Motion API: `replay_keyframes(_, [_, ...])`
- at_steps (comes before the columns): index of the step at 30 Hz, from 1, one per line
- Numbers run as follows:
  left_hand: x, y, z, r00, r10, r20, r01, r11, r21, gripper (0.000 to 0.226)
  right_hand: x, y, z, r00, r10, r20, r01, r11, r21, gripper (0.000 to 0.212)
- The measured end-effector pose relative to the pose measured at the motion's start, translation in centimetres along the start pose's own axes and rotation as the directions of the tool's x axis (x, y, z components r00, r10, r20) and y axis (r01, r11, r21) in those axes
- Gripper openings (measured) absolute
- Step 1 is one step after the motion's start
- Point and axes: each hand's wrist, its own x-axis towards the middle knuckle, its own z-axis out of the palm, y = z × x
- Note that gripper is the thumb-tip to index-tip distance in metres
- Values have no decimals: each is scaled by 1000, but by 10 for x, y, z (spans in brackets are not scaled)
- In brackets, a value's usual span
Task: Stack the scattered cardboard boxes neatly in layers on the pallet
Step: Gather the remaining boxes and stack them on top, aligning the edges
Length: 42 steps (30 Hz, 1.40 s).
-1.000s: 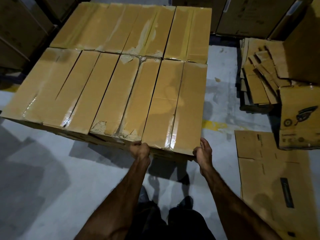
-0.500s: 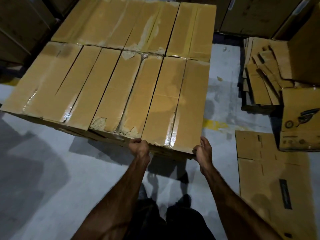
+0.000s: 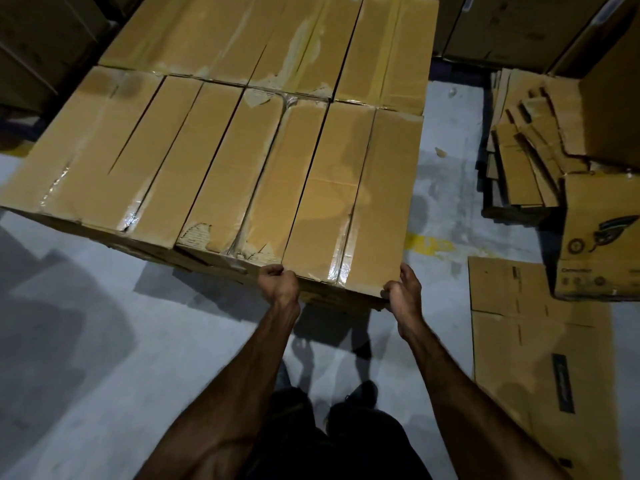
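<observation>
Right now both hands are on the near right box [image 3: 349, 199] of the stacked layer, at the centre of the frame. The left hand [image 3: 278, 285] has its fingers curled over the box's near left corner and grips it, knuckles up. The right hand [image 3: 405, 294] is curled round the near right corner, thumb on the right side and fingers tucked under the bottom edge. Both forearms reach up from the lower middle of the frame.

That box lies flat, its taped seam running away from the camera, and it touches the neighbouring box [image 3: 252, 174] on its left. Together with further boxes to the left it makes a front row, and a back row of boxes [image 3: 277, 39] lies across the top of the frame, pressed against the front one. Whether a pallet sits under the stack cannot be told; only dark lower box edges show.

The grey floor [image 3: 104, 341] fills the lower left. At the right edge stands a printed carton [image 3: 599, 237], with a flattened cardboard sheet [image 3: 540, 358] below it and a heap of folded cardboard pieces [image 3: 523, 150] above it. A yellow floor mark [image 3: 429, 244] shows just right of the held box.
</observation>
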Motion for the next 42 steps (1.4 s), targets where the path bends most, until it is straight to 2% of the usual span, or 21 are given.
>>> replay_keyframes(4, [-4,-1,-5,1000,13,25,-13,1000,-15,40,1,3,0,1000,9,8,-9,1000,-16,71])
replay_keyframes(8, [-1,-4,-9,998,-16,53,19,998,-56,44,-9,-8,-4,999,-13,51,14,1000,-26,57])
replay_keyframes(12, [-8,-6,-19,996,-32,85,42,992,-117,47,-12,-10,-13,994,-10,110,14,999,-31,56])
replay_keyframes(15, [-12,-16,-23,988,-122,93,133,983,-124,42,-13,-2,-20,992,-19,125,26,998,-53,59])
replay_keyframes(17, [-8,-30,-25,964,-196,180,217,970,-108,30,-14,5,-22,993,-7,122,14,998,-55,55])
replay_keyframes(20, [1,-57,-23,896,-335,290,355,935,-15,31,-10,23,-18,996,35,83,-40,998,50,24])
replay_keyframes(21, [2,-67,-20,863,-383,329,411,912,-18,32,-7,30,-16,996,65,66,-71,993,99,21])
replay_keyframes(24, [3,-94,-5,774,-463,431,505,863,20,34,4,51,-9,989,144,33,-147,973,177,48])
replay_keyframes(28, [2,-115,18,692,-530,490,609,793,-3,45,17,70,-1,975,220,38,-223,942,252,59])
replay_keyframes(34, [19,-130,45,670,-541,509,696,696,-176,55,46,87,4,955,275,115,-296,920,257,65])
replay_keyframes(38, [43,-141,49,676,-538,504,715,645,-270,68,62,98,5,947,277,161,-308,925,223,56])
replay_keyframes(42, [51,-143,54,687,-528,499,710,636,-303,81,72,105,8,937,287,197,-329,916,229,42])
